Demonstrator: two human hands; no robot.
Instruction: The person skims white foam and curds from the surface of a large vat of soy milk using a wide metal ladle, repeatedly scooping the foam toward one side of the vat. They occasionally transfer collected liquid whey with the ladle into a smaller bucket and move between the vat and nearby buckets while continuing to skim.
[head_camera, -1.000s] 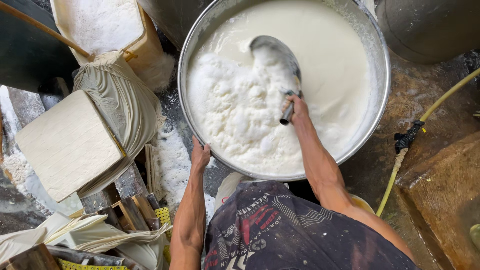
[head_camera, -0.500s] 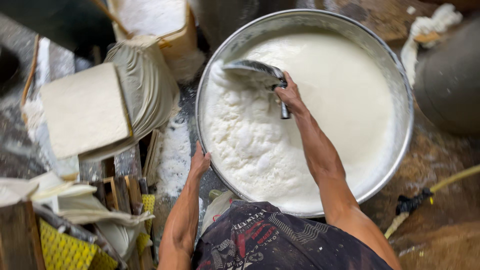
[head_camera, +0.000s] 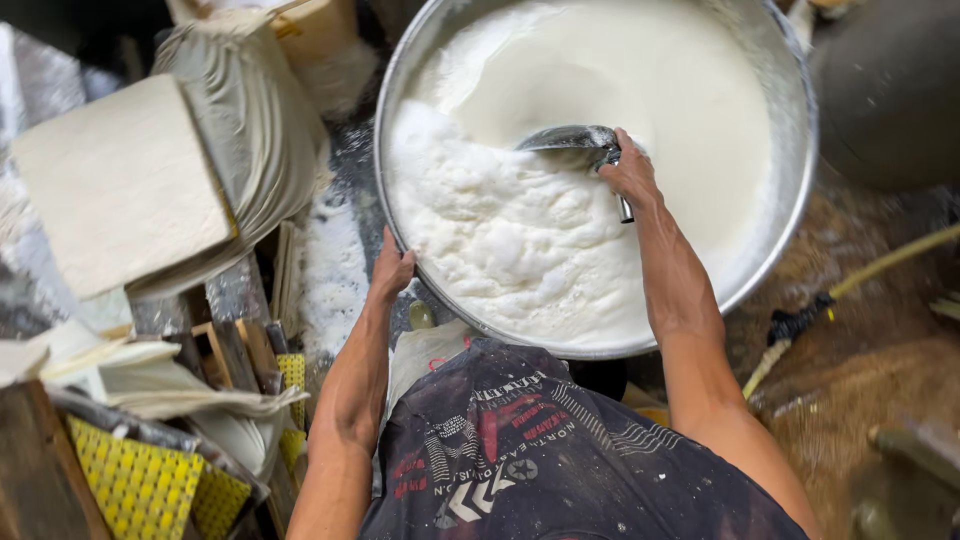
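A wide metal basin holds white liquid, smooth at the back and thick with curdled foam at the front left. My right hand grips the handle of a metal ladle, whose bowl lies at the surface near the basin's middle. My left hand rests on the basin's near-left rim, fingers curled over its edge. My dark printed shirt fills the bottom of the view.
Left of the basin sits a pale square block on draped cloth. Yellow perforated crates and wooden slats stand at lower left. A yellow hose crosses wet ground on the right. A dark round vessel stands at upper right.
The ladle has swung from the basin's upper left toward its middle, with my right hand following. The left hand has stayed on the rim, and the view has shifted closer.
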